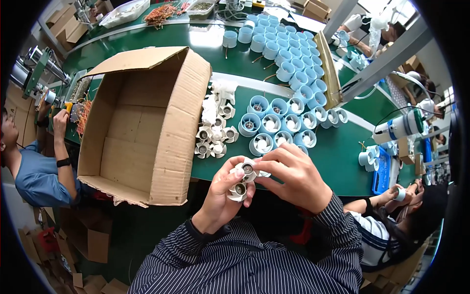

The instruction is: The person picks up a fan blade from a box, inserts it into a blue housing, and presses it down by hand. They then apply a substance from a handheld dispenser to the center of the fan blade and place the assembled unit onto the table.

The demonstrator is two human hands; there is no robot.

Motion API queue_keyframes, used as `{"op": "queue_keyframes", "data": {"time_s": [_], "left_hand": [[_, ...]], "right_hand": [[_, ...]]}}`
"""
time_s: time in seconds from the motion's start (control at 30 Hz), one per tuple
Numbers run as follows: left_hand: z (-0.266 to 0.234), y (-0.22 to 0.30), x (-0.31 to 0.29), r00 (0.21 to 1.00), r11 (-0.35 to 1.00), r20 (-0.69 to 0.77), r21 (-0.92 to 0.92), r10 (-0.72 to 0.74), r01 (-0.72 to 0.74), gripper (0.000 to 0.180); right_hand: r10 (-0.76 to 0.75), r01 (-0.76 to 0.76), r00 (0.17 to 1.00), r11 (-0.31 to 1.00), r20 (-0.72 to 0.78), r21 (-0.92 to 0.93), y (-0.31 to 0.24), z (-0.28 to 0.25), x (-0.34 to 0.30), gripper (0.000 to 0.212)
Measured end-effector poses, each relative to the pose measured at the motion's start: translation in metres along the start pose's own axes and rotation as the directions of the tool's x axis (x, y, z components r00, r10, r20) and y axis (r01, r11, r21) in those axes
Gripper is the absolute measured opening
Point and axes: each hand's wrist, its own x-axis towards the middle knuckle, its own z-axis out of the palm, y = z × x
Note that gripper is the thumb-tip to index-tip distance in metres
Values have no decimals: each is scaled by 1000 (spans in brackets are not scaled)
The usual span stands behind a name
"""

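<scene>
A green counter (333, 171) runs across the scene. On its left side stands a large open cardboard box (174, 122), its inside bare. Far left, a co-worker in a blue shirt (41, 171) sits at a machine; at the near right, another in a white top (369, 228) holds a light-blue cup. Light-blue cups (285, 72) cover the counter to the right of the box in a long array, the nearer ones with white fans or metal parts inside. Between box and cups lies a cluster of white impellers (215, 134). A blue tray (382, 172) sits farther right.

The person's hands meet at the counter's near edge. The left hand (215, 201) grips at least two held impellers (238, 192) with dark round centres. The right hand (296, 179) has its fingertips against the upper one, though whether they pinch it is hard to tell.
</scene>
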Motion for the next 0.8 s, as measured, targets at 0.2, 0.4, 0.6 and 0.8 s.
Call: {"op": "queue_keyframes", "data": {"time_s": [0.2,0.4,0.6,0.8], "left_hand": [[2,-5,9,996,993,-11,-71,-91,90,34],[-9,9,16,992,984,8,-124,-125,125,32],[-15,9,13,992,982,-19,-148,-125,121,33],[-26,8,6,996,973,-51,-225,-73,60,32]], "right_hand": [[-110,104,994,973,-19,-206,16,9,0,33],[-136,134,991,984,-5,-120,30,14,24,24],[255,-259,965,963,-61,-79,82,25,44,8],[291,-280,955,947,51,-160,114,43,53,12]]}}
